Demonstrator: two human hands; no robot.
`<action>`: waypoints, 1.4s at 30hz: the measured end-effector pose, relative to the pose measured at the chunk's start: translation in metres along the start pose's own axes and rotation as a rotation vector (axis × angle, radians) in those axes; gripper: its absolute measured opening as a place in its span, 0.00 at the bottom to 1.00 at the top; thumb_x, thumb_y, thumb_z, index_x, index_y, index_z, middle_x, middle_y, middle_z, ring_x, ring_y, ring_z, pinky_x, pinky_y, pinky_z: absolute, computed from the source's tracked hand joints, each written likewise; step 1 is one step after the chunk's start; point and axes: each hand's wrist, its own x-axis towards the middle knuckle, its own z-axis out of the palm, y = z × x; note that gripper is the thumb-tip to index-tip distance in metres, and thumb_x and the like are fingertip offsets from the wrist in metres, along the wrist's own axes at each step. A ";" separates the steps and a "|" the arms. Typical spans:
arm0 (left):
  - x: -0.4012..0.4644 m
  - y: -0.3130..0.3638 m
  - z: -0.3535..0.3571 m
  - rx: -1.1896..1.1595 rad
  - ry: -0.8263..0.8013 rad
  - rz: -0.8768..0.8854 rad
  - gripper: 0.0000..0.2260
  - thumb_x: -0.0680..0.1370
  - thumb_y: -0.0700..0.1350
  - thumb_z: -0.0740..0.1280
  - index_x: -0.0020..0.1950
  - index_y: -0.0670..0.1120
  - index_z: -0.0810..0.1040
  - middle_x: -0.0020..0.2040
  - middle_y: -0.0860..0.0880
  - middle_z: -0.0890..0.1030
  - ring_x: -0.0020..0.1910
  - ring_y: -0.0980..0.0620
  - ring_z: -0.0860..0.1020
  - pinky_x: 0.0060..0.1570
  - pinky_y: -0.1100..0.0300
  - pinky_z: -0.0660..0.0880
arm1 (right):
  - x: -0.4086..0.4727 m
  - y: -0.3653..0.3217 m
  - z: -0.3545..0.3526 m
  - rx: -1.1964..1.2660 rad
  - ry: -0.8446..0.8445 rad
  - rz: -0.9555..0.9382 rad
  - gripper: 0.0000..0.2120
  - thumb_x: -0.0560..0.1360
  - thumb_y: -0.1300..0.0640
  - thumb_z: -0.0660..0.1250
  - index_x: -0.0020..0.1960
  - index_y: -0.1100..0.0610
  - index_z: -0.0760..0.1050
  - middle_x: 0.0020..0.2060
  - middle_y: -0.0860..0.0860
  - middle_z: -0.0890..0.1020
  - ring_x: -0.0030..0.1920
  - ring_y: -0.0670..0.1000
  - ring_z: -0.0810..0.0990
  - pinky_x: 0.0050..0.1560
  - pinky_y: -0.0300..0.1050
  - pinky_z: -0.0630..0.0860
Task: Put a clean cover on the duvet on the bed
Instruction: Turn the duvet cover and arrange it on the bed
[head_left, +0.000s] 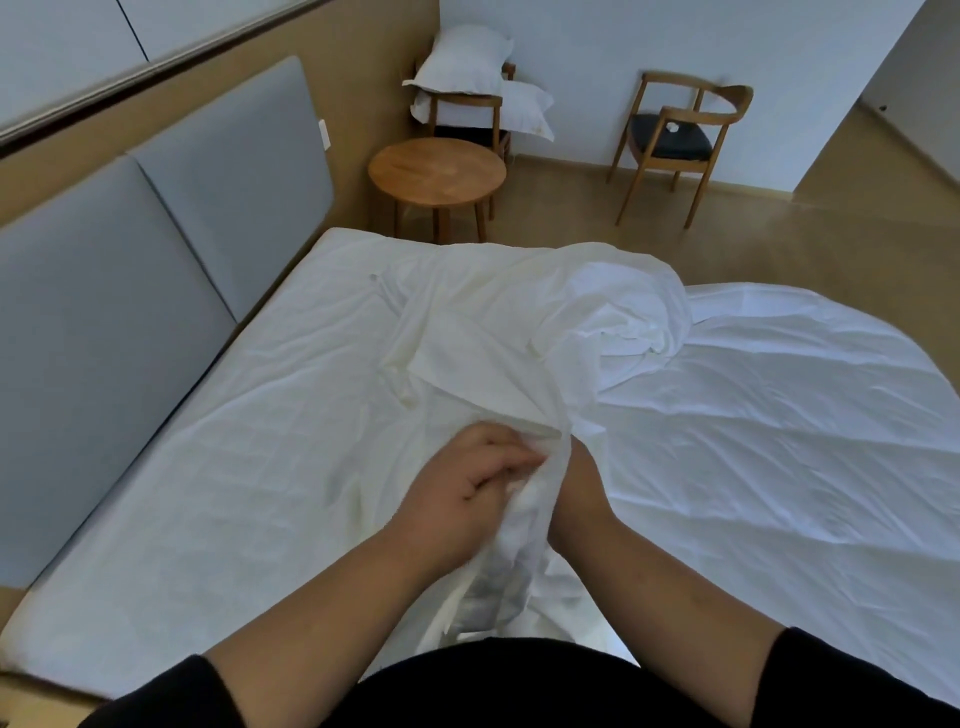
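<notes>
Bedroom, wood floor, grey padded headboard (171, 218) along the left wall. Beyond the bed (156, 467): round wooden side table (436, 174), one chair stacked with pillows (467, 78), a second chair (675, 140) with a dark seat and a small white object on it.

Duvet (779, 415) appears to lie spread over the mattress, white and creased, reaching the right foreground; hard to separate from any sheet beneath. Clean cover (493, 332) sits on top near the middle, crumpled, one rumpled heap toward the far side and a long gathered run coming back to the person.

Left hand (457, 493) has fingers curled round a bunched edge of the cover, pinching it. Right hand (576, 488) is mostly hidden behind or inside the raised fold; only wrist and forearm show, so whether it grasps anything cannot be told.

Handling judgement: cover is thin, light, very limp cotton-type cloth; it will not hold shape, drags and twists easily, and clings in folds. Not fragile or slippery. Best taken at a hem or corner seam, not mid-panel, since a handful of loose middle gives no control. Likely step: finding the opening or an inside corner, with the duvet not yet inside
</notes>
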 end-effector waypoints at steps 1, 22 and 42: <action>-0.002 -0.008 -0.003 -0.005 0.072 -0.076 0.13 0.78 0.37 0.64 0.53 0.52 0.84 0.50 0.60 0.78 0.53 0.61 0.77 0.55 0.71 0.70 | -0.002 -0.003 -0.003 0.052 0.008 0.020 0.19 0.79 0.62 0.63 0.30 0.49 0.74 0.29 0.45 0.77 0.32 0.45 0.76 0.38 0.41 0.74; 0.035 -0.028 -0.026 0.205 0.286 -0.319 0.16 0.76 0.39 0.67 0.31 0.47 0.67 0.29 0.52 0.69 0.31 0.58 0.67 0.31 0.67 0.61 | -0.014 0.022 -0.031 -0.279 0.179 -0.500 0.09 0.81 0.58 0.59 0.44 0.58 0.74 0.40 0.44 0.77 0.43 0.43 0.75 0.48 0.35 0.71; 0.027 -0.018 -0.046 -0.108 0.357 -0.422 0.08 0.78 0.41 0.69 0.44 0.51 0.86 0.42 0.57 0.85 0.43 0.60 0.81 0.45 0.62 0.75 | 0.016 -0.014 -0.032 -0.274 -0.332 -0.322 0.18 0.83 0.55 0.64 0.70 0.40 0.74 0.63 0.39 0.79 0.64 0.39 0.76 0.65 0.38 0.72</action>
